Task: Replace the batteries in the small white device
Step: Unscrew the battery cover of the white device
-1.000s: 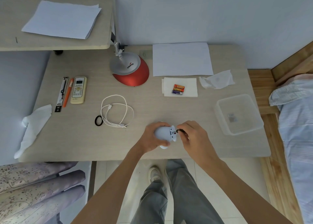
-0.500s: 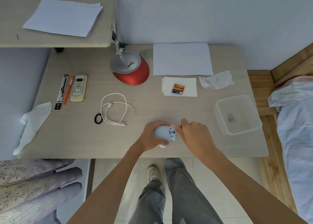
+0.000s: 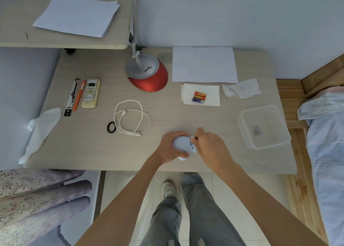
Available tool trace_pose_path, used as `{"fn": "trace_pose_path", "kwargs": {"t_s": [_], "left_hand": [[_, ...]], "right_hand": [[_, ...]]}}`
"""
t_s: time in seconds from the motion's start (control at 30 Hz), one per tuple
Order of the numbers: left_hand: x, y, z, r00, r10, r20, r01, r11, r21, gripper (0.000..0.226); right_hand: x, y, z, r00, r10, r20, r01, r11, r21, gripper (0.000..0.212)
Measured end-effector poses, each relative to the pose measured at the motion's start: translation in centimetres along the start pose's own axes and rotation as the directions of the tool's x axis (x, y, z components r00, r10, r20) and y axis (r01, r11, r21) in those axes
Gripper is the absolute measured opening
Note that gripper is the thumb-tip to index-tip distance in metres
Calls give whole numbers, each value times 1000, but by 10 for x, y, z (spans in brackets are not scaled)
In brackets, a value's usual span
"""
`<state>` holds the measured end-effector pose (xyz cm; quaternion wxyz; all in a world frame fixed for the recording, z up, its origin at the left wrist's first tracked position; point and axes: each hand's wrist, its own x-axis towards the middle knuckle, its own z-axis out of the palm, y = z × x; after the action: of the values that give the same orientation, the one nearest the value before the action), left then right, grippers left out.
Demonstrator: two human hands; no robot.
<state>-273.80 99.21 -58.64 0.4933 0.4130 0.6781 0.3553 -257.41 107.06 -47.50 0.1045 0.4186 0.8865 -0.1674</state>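
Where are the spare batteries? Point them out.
In the head view, the batteries lie on a folded white tissue right of the red lamp base, just below the blank paper sheet.

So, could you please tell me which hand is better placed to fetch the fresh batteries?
Probably the right hand: the batteries lie on its side, while the left hand grips the device.

Three batteries (image 3: 199, 97), two paper sheets (image 3: 204, 64), three tissues (image 3: 241, 88), one remote (image 3: 90, 93)
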Motion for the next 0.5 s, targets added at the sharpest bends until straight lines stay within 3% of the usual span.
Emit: {"fn": "trace_pose_path", "kwargs": {"t_s": [0.07,0.17,0.37,0.5], "left_hand": [[0,0,0,1000,8,-4,-8,1000,14,72],[0,-1,0,1000,15,4,-15,1000,10,71],[0,-2,0,1000,12,-18,-13,1000,-24,73],[1,-1,1,1000,14,-12,-14,1000,-23,74]], "right_hand": [[3,5,3,997,61,-54,-58,997,53,36],[0,6,6,988,45,-148,-50,998,-36,45],[1,27,1,998,-59,13,57,988,143,11],[-4,31,9,999,20,-30,-14,983,181,21]]}}
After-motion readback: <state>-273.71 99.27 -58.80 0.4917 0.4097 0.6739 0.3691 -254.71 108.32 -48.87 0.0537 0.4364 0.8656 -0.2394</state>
